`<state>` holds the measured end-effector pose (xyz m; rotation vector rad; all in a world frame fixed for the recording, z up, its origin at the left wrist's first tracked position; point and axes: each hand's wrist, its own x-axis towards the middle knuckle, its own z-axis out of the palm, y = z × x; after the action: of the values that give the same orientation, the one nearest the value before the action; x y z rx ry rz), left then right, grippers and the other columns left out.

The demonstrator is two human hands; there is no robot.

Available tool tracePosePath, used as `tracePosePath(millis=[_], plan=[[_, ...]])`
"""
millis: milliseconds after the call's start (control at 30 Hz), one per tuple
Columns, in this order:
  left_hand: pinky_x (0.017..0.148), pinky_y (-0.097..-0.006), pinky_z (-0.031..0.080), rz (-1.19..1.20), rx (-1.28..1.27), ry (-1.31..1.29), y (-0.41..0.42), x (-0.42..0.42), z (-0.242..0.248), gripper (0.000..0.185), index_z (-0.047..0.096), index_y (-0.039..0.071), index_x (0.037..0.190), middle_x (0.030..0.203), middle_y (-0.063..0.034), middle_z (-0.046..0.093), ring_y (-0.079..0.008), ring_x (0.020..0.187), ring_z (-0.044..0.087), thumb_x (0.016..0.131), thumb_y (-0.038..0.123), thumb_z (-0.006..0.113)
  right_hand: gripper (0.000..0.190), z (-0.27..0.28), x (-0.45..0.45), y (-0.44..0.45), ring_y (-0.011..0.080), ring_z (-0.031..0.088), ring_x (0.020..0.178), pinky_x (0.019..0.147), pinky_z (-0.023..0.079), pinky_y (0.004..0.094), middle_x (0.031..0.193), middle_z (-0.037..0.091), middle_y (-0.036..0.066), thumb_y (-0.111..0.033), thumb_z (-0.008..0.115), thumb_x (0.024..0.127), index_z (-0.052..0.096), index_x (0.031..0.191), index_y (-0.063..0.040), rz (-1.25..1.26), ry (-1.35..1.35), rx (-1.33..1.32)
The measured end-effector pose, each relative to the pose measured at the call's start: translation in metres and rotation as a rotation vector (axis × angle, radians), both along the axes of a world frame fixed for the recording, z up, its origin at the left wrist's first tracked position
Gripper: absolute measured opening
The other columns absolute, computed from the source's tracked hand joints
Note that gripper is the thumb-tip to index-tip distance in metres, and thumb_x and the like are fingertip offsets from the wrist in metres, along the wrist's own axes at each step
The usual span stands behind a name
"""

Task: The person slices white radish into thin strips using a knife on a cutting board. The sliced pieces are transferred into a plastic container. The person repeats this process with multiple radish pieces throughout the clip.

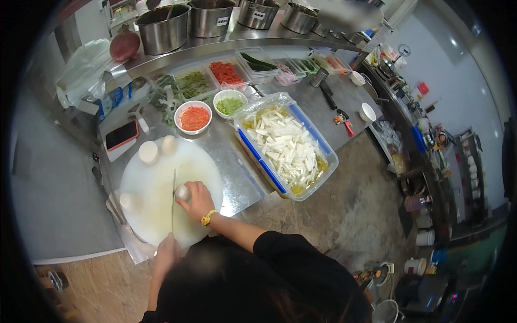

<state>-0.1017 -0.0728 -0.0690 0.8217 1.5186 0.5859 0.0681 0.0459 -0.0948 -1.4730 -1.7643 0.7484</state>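
Observation:
My left hand [166, 248] grips the handle of a kitchen knife [173, 206], whose blade appears nearly edge-on over the round white cutting board [202, 161]. Beside the blade, my right hand [198, 200], with a yellow bracelet at the wrist, holds a pale piece of radish [183, 193]. Its thumb is on the near side and its fingers are on the far side. Two peeled white chunks, one larger [148, 153] and one smaller [169, 145], stand at the board's far edge. Another white chunk [130, 202] lies at its left.
Right of the board, a clear plastic tub [332, 165] holds white strips. Bowls of chopped red [195, 118] and green [229, 105] food stand behind. A phone [122, 135] and peeler [139, 119] lie left. Steel pots [163, 34] and a red onion [124, 45] sit on the shelf.

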Motion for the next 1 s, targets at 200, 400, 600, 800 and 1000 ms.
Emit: tracePosePath(millis=[200,400,600,800,1000], plan=[[0.049,-0.0352,0.038,-0.190,0.207,0.126,-0.008,-0.011,-0.045,0.050,0.050,0.001,0.069,0.054,-0.0089,0.046,-0.0216,0.050,0.048,0.097,0.038,0.031,0.047,-0.005,0.018,0.015,0.0366,0.047,0.103,0.090,0.041,0.0411,0.109,0.050,0.017,-0.021,0.067,0.074,0.049,0.114,-0.003,0.211,-0.028,0.074],[0.042,-0.0278,0.032,0.081,0.119,0.018,-0.021,0.011,0.004,0.052,0.050,0.005,0.069,0.050,-0.0029,0.044,-0.0145,0.043,0.042,0.094,0.049,0.037,0.050,-0.022,0.043,0.050,0.0341,0.052,0.104,0.094,0.040,0.0401,0.111,0.055,0.018,-0.022,0.066,0.074,0.051,0.118,-0.004,0.585,0.131,0.031],[0.043,-0.0282,0.036,-0.083,0.365,0.074,-0.015,0.014,-0.030,0.044,0.050,0.005,0.076,0.053,-0.0041,0.047,-0.0148,0.043,0.044,0.096,0.042,0.038,0.043,-0.037,-0.010,0.012,0.0355,0.048,0.107,0.093,0.039,0.0401,0.112,0.049,0.022,-0.020,0.061,0.082,0.046,0.115,0.004,-0.055,0.403,0.013],[0.043,-0.0274,0.039,0.123,-0.029,-0.114,-0.009,0.039,0.035,0.041,0.050,0.005,0.078,0.055,-0.0030,0.048,-0.0110,0.045,0.047,0.094,0.042,0.043,0.022,-0.048,-0.027,0.008,0.0313,0.044,0.091,0.086,0.036,0.0395,0.095,0.044,0.018,-0.004,0.055,0.077,0.046,0.096,0.003,-0.235,0.179,0.208],[0.049,-0.0270,0.038,0.004,0.019,0.028,-0.019,0.037,0.033,0.042,0.052,0.003,0.081,0.058,-0.0024,0.049,-0.0116,0.051,0.046,0.094,0.043,0.043,0.028,-0.057,-0.027,0.006,0.0339,0.041,0.092,0.085,0.033,0.0420,0.096,0.041,0.020,-0.018,0.053,0.084,0.043,0.097,0.004,-0.167,0.183,0.221]])
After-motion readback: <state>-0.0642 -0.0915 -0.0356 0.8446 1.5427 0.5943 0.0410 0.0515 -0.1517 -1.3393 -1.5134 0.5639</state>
